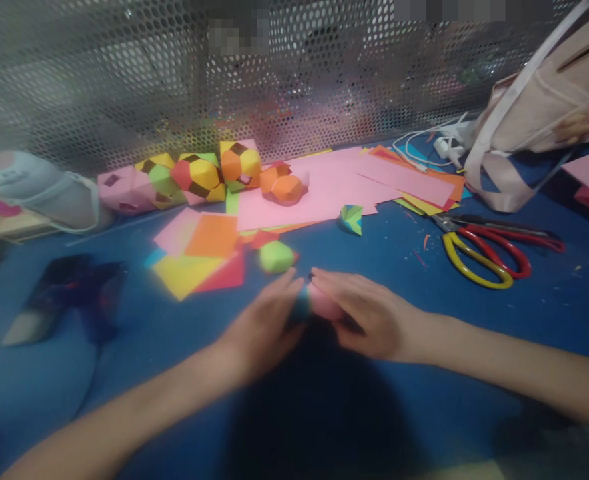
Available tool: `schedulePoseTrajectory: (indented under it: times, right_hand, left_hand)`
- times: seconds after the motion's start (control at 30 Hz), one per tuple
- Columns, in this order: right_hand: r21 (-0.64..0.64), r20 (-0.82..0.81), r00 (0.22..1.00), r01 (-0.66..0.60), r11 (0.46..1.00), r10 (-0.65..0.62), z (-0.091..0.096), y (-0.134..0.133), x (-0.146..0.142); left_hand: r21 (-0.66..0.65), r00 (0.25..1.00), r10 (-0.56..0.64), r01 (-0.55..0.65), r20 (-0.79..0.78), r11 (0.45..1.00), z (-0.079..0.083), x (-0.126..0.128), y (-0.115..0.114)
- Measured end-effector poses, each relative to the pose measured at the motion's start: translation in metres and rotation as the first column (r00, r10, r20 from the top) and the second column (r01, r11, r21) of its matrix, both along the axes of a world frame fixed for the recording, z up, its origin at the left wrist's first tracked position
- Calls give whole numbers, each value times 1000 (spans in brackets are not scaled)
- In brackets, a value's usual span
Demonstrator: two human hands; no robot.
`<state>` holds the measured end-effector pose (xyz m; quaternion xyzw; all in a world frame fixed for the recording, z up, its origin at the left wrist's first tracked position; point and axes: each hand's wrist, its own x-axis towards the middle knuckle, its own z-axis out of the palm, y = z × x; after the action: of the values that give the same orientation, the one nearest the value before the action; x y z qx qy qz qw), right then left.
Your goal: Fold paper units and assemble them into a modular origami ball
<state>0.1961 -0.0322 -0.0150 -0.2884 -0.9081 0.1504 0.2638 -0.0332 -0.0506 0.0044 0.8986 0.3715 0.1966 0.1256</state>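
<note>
My left hand (pixel 269 321) and my right hand (pixel 377 313) meet at the middle of the blue table, fingers bent around a small pink and teal folded paper piece (pixel 325 302). Much of the piece is hidden by the fingers, and its edges are blurred. Just beyond my left fingertips lies a green folded paper piece (pixel 276 257) with red paper beside it. A green and blue folded paper piece (pixel 352 219) rests farther back, right of centre.
Several paper balls (pixel 199 177) line the mesh panel (pixel 174 80). Paper squares (pixel 214 235) and pink sheets (pixel 304 190) lie before them. Scissors (pixel 479 260) are at right, below a bag (pixel 549 100) and white cable (pixel 419 157). A dark glue gun (pixel 91 297) and white bottle (pixel 39 183) are left.
</note>
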Motion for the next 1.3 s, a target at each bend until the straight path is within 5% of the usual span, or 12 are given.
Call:
schedulePoseTrajectory:
  times: [0.43,0.73,0.87,1.07,1.3]
  right_hand:
    - [2,94,992,79,997,-79,2,-3,-2]
    - [-48,138,989,59,997,-52,12,10,4]
    - [-123,179,979,-74,990,96,28,26,7]
    - [-308,326,866,-282,909,379,62,57,10]
    - [-208,393,782,-438,875,485,69,63,-5]
  left_hand:
    - [-48,999,47,-47,13,998,-3,2,-2]
    - [167,963,245,-262,116,951,21,-8,27]
    - [47,960,280,-281,25,959,17,-10,51]
    - [4,975,220,-220,-34,976,8,-6,66]
    - [29,985,168,-167,-46,986,6,-6,76]
